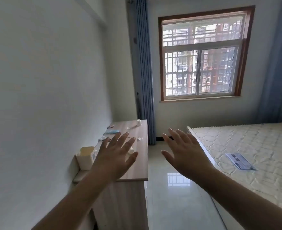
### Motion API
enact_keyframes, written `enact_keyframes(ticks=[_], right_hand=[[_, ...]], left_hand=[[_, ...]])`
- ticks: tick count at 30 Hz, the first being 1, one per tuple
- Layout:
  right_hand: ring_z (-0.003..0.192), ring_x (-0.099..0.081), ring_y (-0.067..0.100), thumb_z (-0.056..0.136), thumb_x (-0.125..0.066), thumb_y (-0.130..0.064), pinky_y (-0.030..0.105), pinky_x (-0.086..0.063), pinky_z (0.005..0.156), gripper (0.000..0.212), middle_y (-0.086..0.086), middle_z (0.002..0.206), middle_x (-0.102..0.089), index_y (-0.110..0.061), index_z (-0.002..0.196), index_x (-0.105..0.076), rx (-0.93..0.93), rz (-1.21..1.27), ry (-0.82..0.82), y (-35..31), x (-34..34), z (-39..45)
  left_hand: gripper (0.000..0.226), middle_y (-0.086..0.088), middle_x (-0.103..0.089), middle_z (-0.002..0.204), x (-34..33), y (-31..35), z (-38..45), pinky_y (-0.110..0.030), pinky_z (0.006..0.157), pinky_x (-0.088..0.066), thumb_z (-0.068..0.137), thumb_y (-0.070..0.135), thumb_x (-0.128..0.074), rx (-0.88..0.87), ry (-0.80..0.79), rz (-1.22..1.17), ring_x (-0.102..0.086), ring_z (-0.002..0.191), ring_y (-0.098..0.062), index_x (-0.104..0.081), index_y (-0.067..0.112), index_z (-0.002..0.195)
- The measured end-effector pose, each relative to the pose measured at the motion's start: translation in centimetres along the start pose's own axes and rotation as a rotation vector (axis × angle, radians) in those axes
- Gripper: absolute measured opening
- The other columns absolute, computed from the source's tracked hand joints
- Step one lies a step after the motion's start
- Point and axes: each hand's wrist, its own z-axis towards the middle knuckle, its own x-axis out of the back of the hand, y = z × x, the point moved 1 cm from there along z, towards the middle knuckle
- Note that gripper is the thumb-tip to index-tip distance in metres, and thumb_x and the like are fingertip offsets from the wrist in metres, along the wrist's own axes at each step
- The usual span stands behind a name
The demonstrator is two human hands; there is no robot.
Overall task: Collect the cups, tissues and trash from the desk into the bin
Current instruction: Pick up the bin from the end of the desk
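Both hands, left hand (115, 156) and right hand (185, 153), spread flat and empty, and beyond the left fingertips the upturned white paper cup (138, 122) could topple if swiped.

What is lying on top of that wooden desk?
On the desk: a white cup at the far end, crumpled tissues, a blue packet, a cream bin. The left hand covers part of the middle.

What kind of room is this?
Probably a bedroom. A bare mattress lies on the right, a wooden desk stands against the wall, and blue curtains hang beside a window.
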Motion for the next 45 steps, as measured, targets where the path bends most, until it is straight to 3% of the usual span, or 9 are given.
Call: enact_keyframes(ticks=[4, 10, 13, 19, 24, 31, 36, 39, 45], right_hand=[[0.148, -0.011, 0.022, 0.095, -0.018, -0.060, 0.043, -0.013, 0.120, 0.064, 0.000, 0.162, -0.014, -0.029, 0.152, -0.017, -0.016, -0.030, -0.015, 4.2, -2.7, 1.9], [0.149, -0.007, 0.022, 0.095, -0.015, -0.061, 0.044, -0.007, 0.120, 0.065, 0.000, 0.163, -0.011, -0.030, 0.151, -0.015, 0.026, 0.007, -0.095, 6.5, -6.9, 5.5], [0.149, -0.008, 0.022, 0.096, -0.017, -0.060, 0.044, -0.006, 0.120, 0.063, 0.002, 0.162, -0.015, -0.030, 0.151, -0.016, 0.044, 0.038, -0.113, 6.1, -8.7, 7.7], [0.148, -0.016, 0.023, 0.095, -0.019, -0.061, 0.044, -0.011, 0.119, 0.064, 0.001, 0.160, -0.022, -0.029, 0.150, -0.018, 0.109, 0.097, -0.165, 2.7, -12.2, 12.2], [0.145, -0.024, 0.023, 0.095, -0.022, -0.061, 0.043, -0.015, 0.118, 0.062, 0.000, 0.157, -0.030, -0.030, 0.148, -0.023, 0.168, 0.118, -0.181, -1.9, -16.0, 16.2], [0.142, -0.028, 0.022, 0.095, -0.026, -0.058, 0.042, -0.020, 0.116, 0.057, 0.000, 0.154, -0.034, -0.028, 0.145, -0.029, 0.277, 0.123, -0.190, -11.0, -20.2, 22.5], [0.140, -0.033, 0.018, 0.096, -0.026, -0.056, 0.040, -0.025, 0.116, 0.055, -0.005, 0.152, -0.038, -0.030, 0.145, -0.034, 0.276, 0.179, -0.188, -16.4, -22.1, 26.3], [0.140, -0.033, 0.018, 0.097, -0.028, -0.054, 0.038, -0.026, 0.115, 0.054, -0.004, 0.152, -0.039, -0.028, 0.144, -0.036, 0.277, 0.197, -0.171, -18.1, -23.3, 28.3], [0.142, -0.029, 0.022, 0.097, -0.029, -0.053, 0.041, -0.022, 0.117, 0.058, 0.001, 0.156, -0.032, -0.026, 0.148, -0.029, 0.301, 0.167, -0.197, -19.3, -27.4, 32.5]], left_hand=[[0.069, 0.007, -0.004, 0.167, -2.5, 0.3, 3.8, -0.046, 0.120, 0.002, 0.092, 0.065, 0.000, -0.002, 0.002, 0.102, 0.006, 0.152, -0.016, -0.006, 0.039, 0.155], [0.095, 0.008, 0.013, 0.165, -7.0, -0.1, 7.5, -0.047, 0.119, 0.009, 0.067, 0.074, 0.033, 0.048, -0.084, 0.125, 0.020, 0.149, -0.016, 0.009, 0.043, 0.153], [0.086, 0.008, 0.014, 0.165, -8.7, -0.9, 8.1, -0.045, 0.118, 0.013, 0.072, 0.075, 0.025, 0.089, -0.122, 0.108, 0.020, 0.149, -0.014, 0.013, 0.044, 0.151], [0.064, 0.005, 0.008, 0.166, -11.2, -5.0, 8.5, -0.044, 0.117, 0.010, 0.094, 0.066, -0.009, 0.181, -0.167, 0.129, 0.013, 0.151, -0.016, 0.009, 0.044, 0.152], [0.062, 0.004, 0.005, 0.167, -13.0, -9.5, 9.2, -0.047, 0.120, 0.001, 0.097, 0.061, -0.011, 0.265, -0.215, 0.121, 0.010, 0.151, -0.019, 0.003, 0.041, 0.155], [0.065, 0.002, -0.002, 0.167, -14.9, -18.5, 9.5, -0.046, 0.118, 0.003, 0.096, 0.062, -0.011, 0.351, -0.202, 0.049, 0.006, 0.151, -0.025, -0.006, 0.038, 0.155], [0.081, -0.005, -0.028, 0.159, -17.3, -25.2, 10.5, -0.051, 0.118, -0.007, 0.087, 0.063, 0.003, 0.361, -0.175, 0.098, -0.015, 0.149, -0.031, -0.024, 0.026, 0.153], [0.071, -0.005, -0.032, 0.155, -19.5, -28.2, 11.1, -0.051, 0.117, -0.014, 0.091, 0.061, -0.004, 0.387, -0.184, 0.088, -0.019, 0.147, -0.032, -0.022, 0.028, 0.151], [0.062, -0.015, -0.051, 0.141, -22.8, -32.1, 13.6, -0.052, 0.106, -0.033, 0.093, 0.054, -0.025, 0.386, -0.134, 0.030, -0.042, 0.134, -0.039, -0.044, 0.023, 0.142]])
